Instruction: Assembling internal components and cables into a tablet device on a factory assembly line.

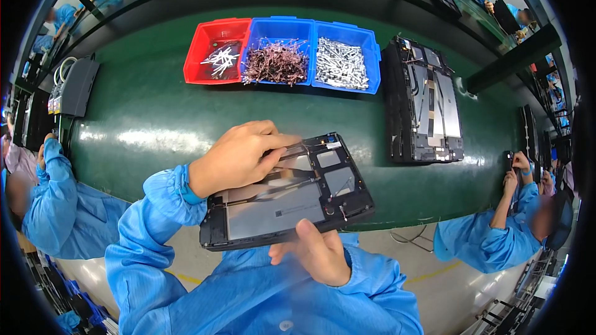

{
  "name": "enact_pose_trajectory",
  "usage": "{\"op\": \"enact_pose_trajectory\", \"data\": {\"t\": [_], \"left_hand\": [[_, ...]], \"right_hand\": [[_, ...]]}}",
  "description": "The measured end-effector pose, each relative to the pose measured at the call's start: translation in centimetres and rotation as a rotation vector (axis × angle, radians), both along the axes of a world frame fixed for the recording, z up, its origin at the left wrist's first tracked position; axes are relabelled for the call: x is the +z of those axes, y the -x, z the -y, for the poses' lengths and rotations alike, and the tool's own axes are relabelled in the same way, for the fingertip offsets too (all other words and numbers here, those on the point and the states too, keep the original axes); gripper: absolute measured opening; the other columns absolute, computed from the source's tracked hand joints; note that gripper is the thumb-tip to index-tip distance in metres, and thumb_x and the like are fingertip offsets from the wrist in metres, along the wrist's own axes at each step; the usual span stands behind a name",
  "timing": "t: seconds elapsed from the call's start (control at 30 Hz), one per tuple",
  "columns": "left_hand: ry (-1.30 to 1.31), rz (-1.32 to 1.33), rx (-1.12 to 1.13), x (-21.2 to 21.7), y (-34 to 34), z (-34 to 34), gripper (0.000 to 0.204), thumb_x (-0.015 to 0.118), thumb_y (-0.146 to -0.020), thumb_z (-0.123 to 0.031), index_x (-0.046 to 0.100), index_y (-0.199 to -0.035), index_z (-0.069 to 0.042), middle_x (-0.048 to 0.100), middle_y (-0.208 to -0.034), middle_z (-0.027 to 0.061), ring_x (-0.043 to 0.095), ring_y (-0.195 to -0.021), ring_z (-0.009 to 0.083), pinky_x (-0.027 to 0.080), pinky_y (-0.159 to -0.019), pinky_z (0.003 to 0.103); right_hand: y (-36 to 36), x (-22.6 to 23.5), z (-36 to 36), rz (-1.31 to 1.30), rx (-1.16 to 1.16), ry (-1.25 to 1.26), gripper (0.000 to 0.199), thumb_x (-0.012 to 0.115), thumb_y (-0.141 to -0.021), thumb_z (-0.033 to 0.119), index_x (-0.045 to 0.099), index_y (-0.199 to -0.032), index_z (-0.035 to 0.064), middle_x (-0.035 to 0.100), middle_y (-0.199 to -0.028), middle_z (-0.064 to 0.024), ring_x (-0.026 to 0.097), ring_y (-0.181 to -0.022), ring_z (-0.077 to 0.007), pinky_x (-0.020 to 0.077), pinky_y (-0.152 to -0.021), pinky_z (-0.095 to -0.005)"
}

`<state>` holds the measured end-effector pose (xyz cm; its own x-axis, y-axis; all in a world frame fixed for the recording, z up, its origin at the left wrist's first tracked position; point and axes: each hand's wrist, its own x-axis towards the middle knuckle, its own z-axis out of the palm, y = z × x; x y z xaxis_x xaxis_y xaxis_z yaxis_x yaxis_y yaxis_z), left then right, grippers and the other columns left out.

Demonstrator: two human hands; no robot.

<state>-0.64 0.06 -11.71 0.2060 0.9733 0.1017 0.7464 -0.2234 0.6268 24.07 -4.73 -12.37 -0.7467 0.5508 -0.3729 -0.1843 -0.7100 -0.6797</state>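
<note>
An opened black tablet-like device lies tilted at the near edge of the green table, its silver battery plates, cables and small boards exposed. My left hand reaches over its far left part, thumb and index finger closed near the far edge; the fingertips are blurred, and what they pinch, if anything, cannot be made out. By the near edge is my right hand, slightly blurred. Its thumb is raised against the device's near side and stands apart from the fingers, which are partly hidden; I see nothing held in it.
A red bin holds a few white strips. Beside it, one blue bin has brown wire-like pieces, another blue bin silvery-white parts. Similar devices are stacked at right; a grey box stands at left. People sit on both sides.
</note>
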Motion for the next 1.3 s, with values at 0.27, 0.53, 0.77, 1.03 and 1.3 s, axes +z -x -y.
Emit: {"op": "enact_pose_trajectory", "data": {"t": [0.27,0.53,0.77,1.03,1.3], "left_hand": [[-0.034,-0.082,-0.058,0.2,0.2,-0.3,0.037,0.065,-0.090,-0.005,0.073,-0.126,-0.008,0.068,-0.093,0.0157,0.066,-0.083,0.0358,0.055,-0.074,0.045],[0.062,0.039,0.070,0.3,0.0,0.5,0.034,0.068,-0.094,-0.016,0.071,-0.125,-0.002,0.068,-0.092,0.0163,0.067,-0.082,0.0347,0.055,-0.072,0.044],[0.393,-0.087,-0.148,2.3,-1.4,8.2,0.121,0.089,-0.073,-0.053,0.029,-0.151,0.018,0.061,-0.110,0.0278,0.068,-0.099,0.0418,0.058,-0.084,0.045],[0.356,-0.004,0.004,-0.1,-2.9,10.1,0.111,0.092,-0.076,-0.036,0.029,-0.152,0.016,0.065,-0.110,0.0304,0.071,-0.092,0.0410,0.059,-0.083,0.043],[0.424,-0.009,-0.006,1.0,-2.8,9.3,0.108,0.090,-0.078,-0.043,0.033,-0.152,0.011,0.070,-0.097,0.0228,0.073,-0.080,0.0360,0.060,-0.075,0.039]], "right_hand": [[-0.5,-1.1,-0.2,-0.034,0.048,0.007,0.040,0.045,-0.113,0.029,0.052,-0.135,-0.0043,0.067,-0.111,-0.0211,0.070,-0.091,-0.0299,0.0611,-0.072,-0.0432],[-2.0,-1.6,-2.3,0.100,-0.206,-0.069,0.043,0.058,-0.105,0.022,0.051,-0.137,-0.0053,0.068,-0.118,-0.0187,0.070,-0.097,-0.0238,0.0589,-0.080,-0.0353],[-5.3,-4.8,-5.9,0.337,-0.311,-0.393,0.063,0.053,-0.108,0.009,0.019,-0.159,-0.0054,0.060,-0.139,-0.0175,0.059,-0.124,-0.0177,0.0450,-0.106,-0.0297],[-3.6,-4.9,-5.3,0.364,-0.352,-0.664,0.067,0.047,-0.111,0.016,0.011,-0.161,-0.0106,0.037,-0.158,-0.0222,0.040,-0.144,-0.0255,0.0291,-0.120,-0.0348],[-2.9,-5.3,-4.9,0.309,-0.445,-0.624,0.070,0.051,-0.110,0.016,0.011,-0.161,-0.0091,0.040,-0.157,-0.0213,0.042,-0.143,-0.0234,0.0318,-0.119,-0.0346]]}}
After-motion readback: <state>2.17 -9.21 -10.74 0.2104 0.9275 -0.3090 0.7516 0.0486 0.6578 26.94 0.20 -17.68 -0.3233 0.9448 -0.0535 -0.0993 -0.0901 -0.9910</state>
